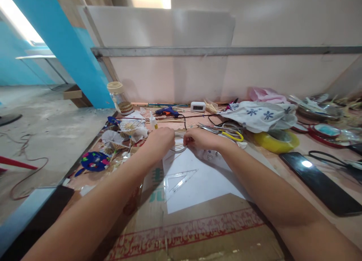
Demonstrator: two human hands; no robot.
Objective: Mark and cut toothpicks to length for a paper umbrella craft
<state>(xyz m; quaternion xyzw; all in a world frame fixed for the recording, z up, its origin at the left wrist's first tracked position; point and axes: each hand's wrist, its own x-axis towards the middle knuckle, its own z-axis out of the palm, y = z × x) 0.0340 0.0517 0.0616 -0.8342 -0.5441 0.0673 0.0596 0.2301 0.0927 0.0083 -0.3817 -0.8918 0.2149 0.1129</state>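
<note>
a: how far along was the work judged to be?
b: partway, by what was shown. the ring (178,151) was already in hand, at the centre of the dial, by the far edge of the white paper (203,187). thin pale strands seemed to be laid across its opening, but whether they were fixed could not be told. no covering was seen on it, so much was judged to be left undone.

a: and the hands?
b: by the left hand (166,138) the ring was gripped at its nine o'clock side, with the fingers curled nearly closed. by the right hand (196,139) it seemed to be pinched at three o'clock, thumb and forefinger drawn together; the exact contact was partly hidden. neither hand was spread or released.

a: was the ring rested or lifted?
b: that could not be told.

a: what was found around it?
b: at six o'clock the clear set square (178,184) was laid on the paper, untouched. the glue bottle (153,121) was stood between ten and eleven, and the blue glue gun (167,111) was left between eleven and twelve. the yellow-handled scissors (230,135) were placed between two and three, near the right hand. at nine o'clock, well apart, a patterned blue disc (94,161) was seen.
</note>
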